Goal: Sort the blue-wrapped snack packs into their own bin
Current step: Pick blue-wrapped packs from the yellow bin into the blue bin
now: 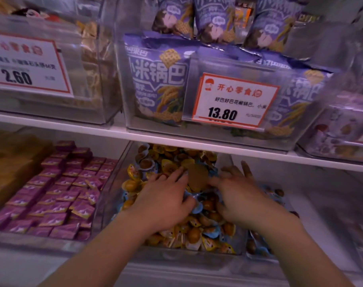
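1 head view, close, looking down at seemingly blurred shelves [176, 139].

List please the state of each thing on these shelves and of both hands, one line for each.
Left hand: palm down, buried in the mixed pile; grip unclear.
Right hand: palm down in the pile; grip unclear.
Middle bin: full, yellow and blue packs mixed.
Right bin: a few blue packs inside.
Purple packs: stacked in rows.
Price tag: reads 13.80.
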